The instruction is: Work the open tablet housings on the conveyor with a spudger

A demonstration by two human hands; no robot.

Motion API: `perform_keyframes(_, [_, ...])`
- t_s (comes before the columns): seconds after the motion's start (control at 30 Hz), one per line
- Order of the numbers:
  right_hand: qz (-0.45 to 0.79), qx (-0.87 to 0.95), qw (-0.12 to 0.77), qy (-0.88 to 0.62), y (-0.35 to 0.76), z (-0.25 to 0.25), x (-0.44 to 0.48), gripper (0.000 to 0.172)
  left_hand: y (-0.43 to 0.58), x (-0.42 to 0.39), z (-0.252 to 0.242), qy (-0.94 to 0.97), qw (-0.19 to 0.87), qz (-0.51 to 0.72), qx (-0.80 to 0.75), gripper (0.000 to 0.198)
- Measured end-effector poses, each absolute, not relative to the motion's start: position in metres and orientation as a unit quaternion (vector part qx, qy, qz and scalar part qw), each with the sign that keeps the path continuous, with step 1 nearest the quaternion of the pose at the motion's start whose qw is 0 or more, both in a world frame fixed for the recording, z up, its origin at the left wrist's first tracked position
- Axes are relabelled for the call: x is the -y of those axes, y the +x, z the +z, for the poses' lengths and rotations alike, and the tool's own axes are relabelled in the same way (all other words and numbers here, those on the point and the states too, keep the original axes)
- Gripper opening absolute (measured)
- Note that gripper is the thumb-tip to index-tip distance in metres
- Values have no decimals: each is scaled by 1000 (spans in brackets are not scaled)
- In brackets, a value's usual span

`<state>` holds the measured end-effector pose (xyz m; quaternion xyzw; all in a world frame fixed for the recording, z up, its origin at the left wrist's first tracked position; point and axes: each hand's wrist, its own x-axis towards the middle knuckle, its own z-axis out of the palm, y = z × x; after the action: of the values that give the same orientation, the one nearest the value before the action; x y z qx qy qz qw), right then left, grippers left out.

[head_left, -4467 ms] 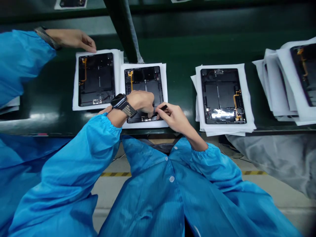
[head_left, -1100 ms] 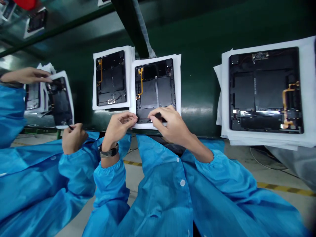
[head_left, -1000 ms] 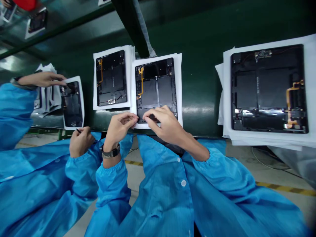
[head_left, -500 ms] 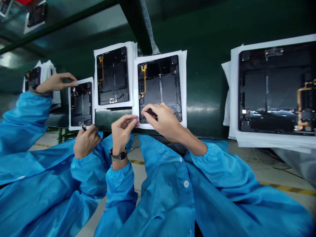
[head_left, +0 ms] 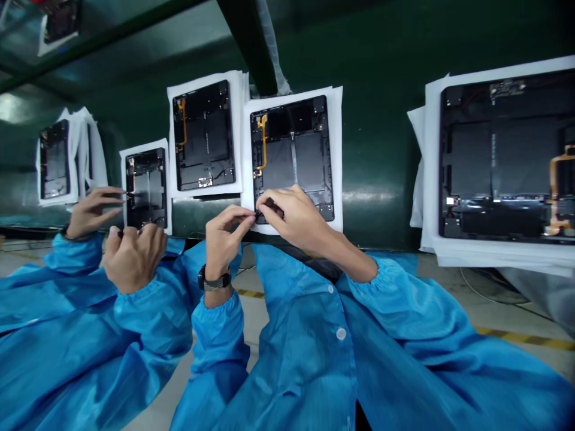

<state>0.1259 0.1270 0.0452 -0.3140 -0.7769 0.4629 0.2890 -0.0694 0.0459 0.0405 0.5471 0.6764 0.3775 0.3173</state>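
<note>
An opened tablet [head_left: 309, 155] lies on white foam sheets in front of me, its dark battery cells and an orange flex cable [head_left: 263, 143] exposed. My left hand [head_left: 227, 230] is at its lower left corner, thumb and forefinger pinched together; what they hold, if anything, is too small to make out. Close beside it, my right hand [head_left: 296, 215] is closed over the tablet's lower edge. A small black object [head_left: 272, 203] shows between its curled fingers, its kind unclear. The right hand covers part of the tablet's lower edge.
Another opened tablet [head_left: 206, 134] lies just left on foam sheets. A large one [head_left: 516, 155] sits at the right. At far left, a co-worker's hands [head_left: 135, 254] are by a tablet [head_left: 146, 185]. A dark green post [head_left: 251, 45] stands behind.
My left fingertips have shifted slightly right onto the tablet's corner. My right hand stays nearly still. The co-worker's left hand has come down, and their right hand has moved left.
</note>
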Motion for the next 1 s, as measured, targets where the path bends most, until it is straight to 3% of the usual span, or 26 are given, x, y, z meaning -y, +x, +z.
perform_keyframes(0.2, [463, 773, 301, -313, 125, 44, -127, 18, -68, -46, 44, 569, 294, 324, -696, 20])
perform_keyframes(0.43, [449, 779, 307, -312, 124, 40, -125, 22, -59, -36, 37, 637, 140, 292, -699, 20])
perform_keyframes(0.6, [450, 782, 303, -305, 124, 37, -124, 24, -61, -35, 24, 688, 49, 334, -643, 16])
perform_keyframes(1.0, [450, 784, 303, -301, 125, 39, -125, 23, -62, -34, 30, 645, 123, 340, -674, 14])
